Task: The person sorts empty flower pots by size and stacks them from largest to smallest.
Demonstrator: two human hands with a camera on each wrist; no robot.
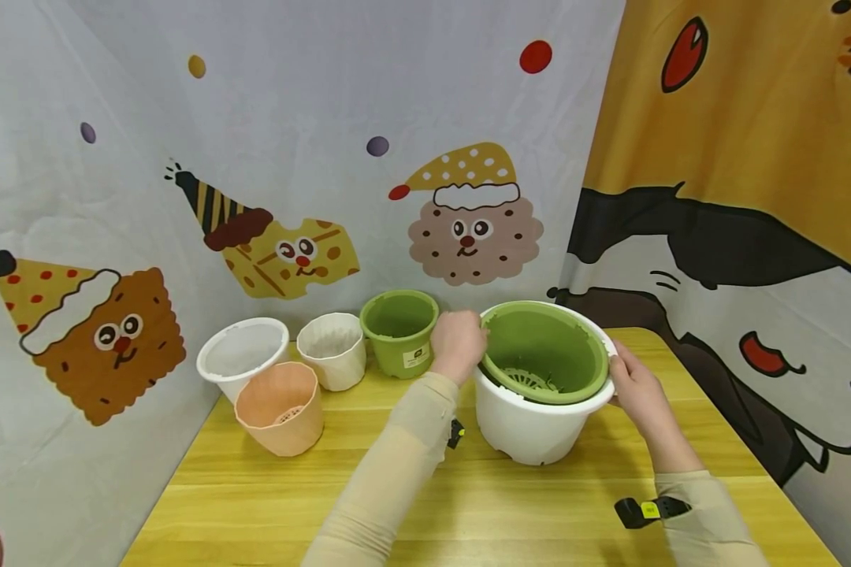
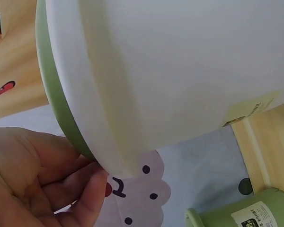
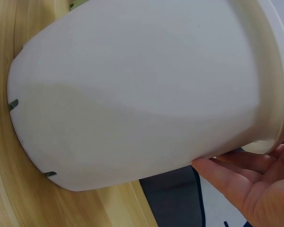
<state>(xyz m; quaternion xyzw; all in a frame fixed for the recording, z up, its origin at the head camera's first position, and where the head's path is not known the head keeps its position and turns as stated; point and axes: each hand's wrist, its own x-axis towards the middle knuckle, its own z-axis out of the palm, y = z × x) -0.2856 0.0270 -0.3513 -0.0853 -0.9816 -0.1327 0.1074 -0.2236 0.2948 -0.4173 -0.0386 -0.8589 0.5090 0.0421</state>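
Observation:
A large green flowerpot [image 1: 546, 335] sits tilted inside a large white flowerpot [image 1: 532, 429] on the right half of the table. At its left rim, my left hand [image 1: 458, 345] pinches the green flowerpot; the left wrist view shows the thumb and fingers at the green rim [image 2: 61, 104], right beside the white one. My right hand [image 1: 638, 394] holds the white flowerpot's right rim. In the right wrist view, fingers [image 3: 227, 177] of that hand lie along the white wall under the lip. Slots show in the green pot's bottom.
Left of the two nested pots stand a smaller green pot [image 1: 400, 346] with a label, a cream pot [image 1: 332, 352], a white pot [image 1: 220, 370] and a peach pot [image 1: 284, 417]. A printed cloth [image 1: 312, 102] hangs behind the wooden table [image 1: 255, 504].

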